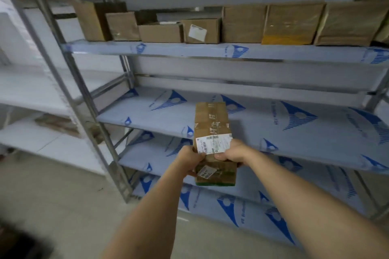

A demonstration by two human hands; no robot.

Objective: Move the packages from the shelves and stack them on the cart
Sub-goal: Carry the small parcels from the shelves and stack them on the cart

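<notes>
Package (212, 130) gripped at near end by left hand (190, 159) and right hand (232, 151), fingers curled round it; needed level carry, cart unseen, boxes (242, 26) left at 12 o'clock.

Label (213, 144) print too blurred to read

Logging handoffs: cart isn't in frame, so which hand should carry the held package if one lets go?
Either, slightly right. Both hands grip the package near its labelled end; the right hand wraps under it, the left hand pinches its edge.
</notes>
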